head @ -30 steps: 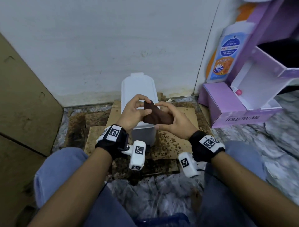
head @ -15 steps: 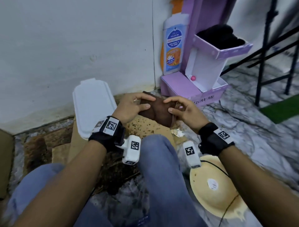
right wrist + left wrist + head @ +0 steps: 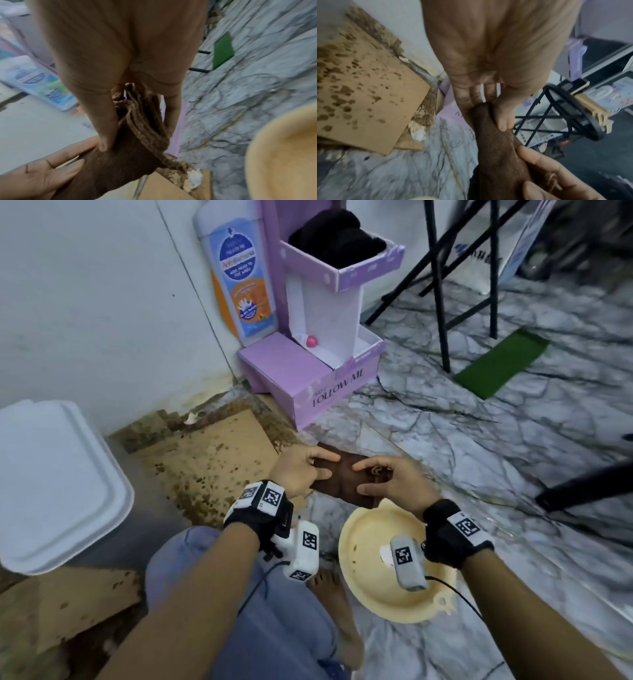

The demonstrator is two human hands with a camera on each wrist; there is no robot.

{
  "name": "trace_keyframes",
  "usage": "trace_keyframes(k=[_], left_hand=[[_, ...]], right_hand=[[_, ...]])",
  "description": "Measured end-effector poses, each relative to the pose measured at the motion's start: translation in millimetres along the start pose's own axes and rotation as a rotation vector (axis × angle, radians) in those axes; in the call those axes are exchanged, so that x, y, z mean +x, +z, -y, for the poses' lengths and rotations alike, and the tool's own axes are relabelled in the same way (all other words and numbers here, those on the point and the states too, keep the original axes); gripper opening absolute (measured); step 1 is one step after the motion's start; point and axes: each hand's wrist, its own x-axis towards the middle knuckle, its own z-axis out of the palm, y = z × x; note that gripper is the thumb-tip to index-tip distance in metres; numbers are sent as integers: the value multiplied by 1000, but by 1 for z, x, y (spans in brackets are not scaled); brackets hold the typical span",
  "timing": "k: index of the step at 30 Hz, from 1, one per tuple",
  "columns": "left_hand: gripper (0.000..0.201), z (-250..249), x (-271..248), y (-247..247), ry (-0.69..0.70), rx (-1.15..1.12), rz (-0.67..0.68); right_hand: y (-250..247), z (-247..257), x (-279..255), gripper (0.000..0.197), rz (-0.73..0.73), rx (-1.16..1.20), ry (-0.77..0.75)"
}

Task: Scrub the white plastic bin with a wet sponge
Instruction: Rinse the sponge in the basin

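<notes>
A dark brown sponge cloth [image 3: 344,482] is held between both hands just above the marble floor. My left hand [image 3: 301,472] pinches its left end, thumb on top [image 3: 504,121]. My right hand [image 3: 387,481] grips the folded right end [image 3: 142,129], thumb pressed on the cloth. The white plastic bin [image 3: 51,487] with its lid on stands at the far left, well away from both hands. A cream bowl [image 3: 373,587] sits on the floor right under my right wrist.
Wet stained cardboard [image 3: 212,463] lies between the bin and my hands. A purple box [image 3: 308,378] and a tall soap bottle [image 3: 239,275] stand against the wall. Black stand legs [image 3: 442,302] and a green pad [image 3: 500,362] lie to the right. My knee [image 3: 239,594] is below.
The view has swung right, so the bin slid to the far left. Both hands carried the brown cloth away from the bin toward the cream bowl, still holding it.
</notes>
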Motion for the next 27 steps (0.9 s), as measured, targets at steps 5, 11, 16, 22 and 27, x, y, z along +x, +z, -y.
trace_keyframes(k=[5,11,16,22,27], left_hand=[[43,33,33,66,-49,29,98],[44,78,57,127,-161,68,226],[49,114,70,169,-255,105,354],[50,146,93,201,-317,222,455],[55,166,112,219,-315,407,576]], right_hand=[[-14,-76,-14,36,-101,-10,143],[-8,-144,-31,37,-162,-5,325],[0,-194,-37,38,-215,-3,437],[12,-249,-27,39,-240,-28,599],[19,-274,-17,38,-222,-21,738]])
